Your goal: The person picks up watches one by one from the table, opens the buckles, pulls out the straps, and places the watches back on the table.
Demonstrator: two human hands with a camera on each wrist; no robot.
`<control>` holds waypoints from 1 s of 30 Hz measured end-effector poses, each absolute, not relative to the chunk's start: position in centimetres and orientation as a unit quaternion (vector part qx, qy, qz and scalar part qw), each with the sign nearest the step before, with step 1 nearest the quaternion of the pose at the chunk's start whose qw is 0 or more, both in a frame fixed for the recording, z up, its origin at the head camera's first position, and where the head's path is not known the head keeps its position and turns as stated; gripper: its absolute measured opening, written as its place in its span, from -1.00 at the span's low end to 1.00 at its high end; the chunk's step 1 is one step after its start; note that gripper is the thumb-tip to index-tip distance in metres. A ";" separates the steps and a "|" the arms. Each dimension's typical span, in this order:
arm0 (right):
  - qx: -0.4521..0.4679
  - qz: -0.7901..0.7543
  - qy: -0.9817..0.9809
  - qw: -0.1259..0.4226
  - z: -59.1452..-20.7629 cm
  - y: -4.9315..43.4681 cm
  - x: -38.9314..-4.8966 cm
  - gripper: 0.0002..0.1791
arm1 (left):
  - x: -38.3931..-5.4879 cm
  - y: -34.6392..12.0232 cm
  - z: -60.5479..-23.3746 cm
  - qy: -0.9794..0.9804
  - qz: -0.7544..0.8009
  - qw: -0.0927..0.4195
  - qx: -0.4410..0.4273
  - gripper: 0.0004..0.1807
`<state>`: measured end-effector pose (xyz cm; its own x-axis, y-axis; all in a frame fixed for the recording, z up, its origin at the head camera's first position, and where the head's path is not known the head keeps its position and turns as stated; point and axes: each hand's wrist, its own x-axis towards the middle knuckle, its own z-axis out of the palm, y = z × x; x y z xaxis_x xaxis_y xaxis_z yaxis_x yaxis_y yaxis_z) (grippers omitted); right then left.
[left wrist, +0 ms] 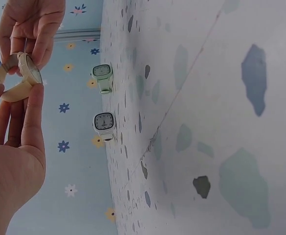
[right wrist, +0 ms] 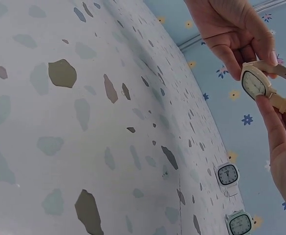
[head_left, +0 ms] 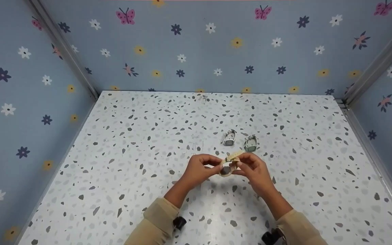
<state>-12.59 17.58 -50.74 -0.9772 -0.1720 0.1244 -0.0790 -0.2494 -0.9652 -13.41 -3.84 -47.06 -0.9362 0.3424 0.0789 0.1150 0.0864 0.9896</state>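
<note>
A cream wristwatch [head_left: 232, 157] is held up over the table between both hands, its strap bent into a loop. My left hand [head_left: 199, 170] pinches one side of it between thumb and fingers. On the other side, the right hand [head_left: 258, 173] grips the strap with thumb and fingertips. The right wrist view shows the watch's pale dial in a dark-rimmed case [right wrist: 254, 84]. Just beyond the hands, a white wristwatch [left wrist: 104, 121] and a light green wristwatch [left wrist: 102, 72] stand side by side on the table, straps looped.
The speckled white table [head_left: 141, 136] is bordered by blue panels [head_left: 202, 47] printed with flowers and butterflies at the back, left and right. Metal posts [head_left: 67, 51] stand at the back corners. Dark round devices [head_left: 179, 223] sit at both wrists, by the beige sleeves.
</note>
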 end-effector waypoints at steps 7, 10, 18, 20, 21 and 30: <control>-0.095 -0.792 0.602 0.026 -50.7 17.5 -12.5 -0.75 | -14.4 -3.8 -49.5 0.730 0.660 0.094 0.150 -0.85; -0.091 -0.793 0.602 0.025 -50.7 17.5 -12.5 -0.76 | -14.5 -3.8 -49.8 0.725 0.666 0.092 0.151 -0.85; -0.092 -0.800 0.593 0.023 -50.5 17.4 -12.4 -0.76 | -14.4 -4.0 -49.9 0.720 0.671 0.086 0.158 -0.86; -0.092 -0.803 0.588 0.021 -50.5 17.4 -12.3 -0.77 | -14.4 -4.0 -49.9 0.719 0.672 0.084 0.159 -0.86; -0.092 -0.804 0.587 0.021 -50.5 17.4 -12.3 -0.78 | -14.4 -4.0 -49.9 0.718 0.673 0.084 0.158 -0.86; -0.091 -0.811 0.578 0.021 -50.6 17.3 -12.3 -0.84 | -14.4 -4.0 -50.0 0.721 0.674 0.089 0.137 -0.85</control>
<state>-12.28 17.30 -50.55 -0.9824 -0.1390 0.1246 -0.0725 -0.3311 -0.9408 -14.36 -3.98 -50.02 -0.9469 0.3165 0.0561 0.0772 0.0543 0.9955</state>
